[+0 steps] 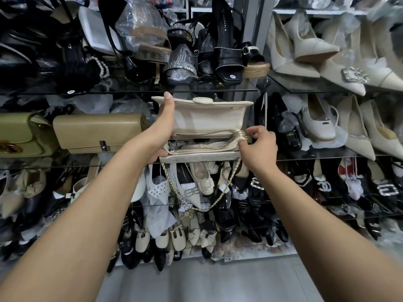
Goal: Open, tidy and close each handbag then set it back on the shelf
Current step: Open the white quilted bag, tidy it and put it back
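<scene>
A cream quilted handbag is held up in front of the glass shelves, its flap lifted and its zipped top gaping, with stuffing visible inside. My left hand grips the bag's left side, thumb up along the raised flap's edge. My right hand pinches the zip end at the bag's right corner. A gold chain strap hangs in a loop below the bag. On the shelf to the left stand a tan clutch and an olive green handbag.
Glass shelves packed with shoes fill the view: black heels above and at the left, cream pumps at the right, flats and loafers below. A grey floor lies beneath the lowest shelf.
</scene>
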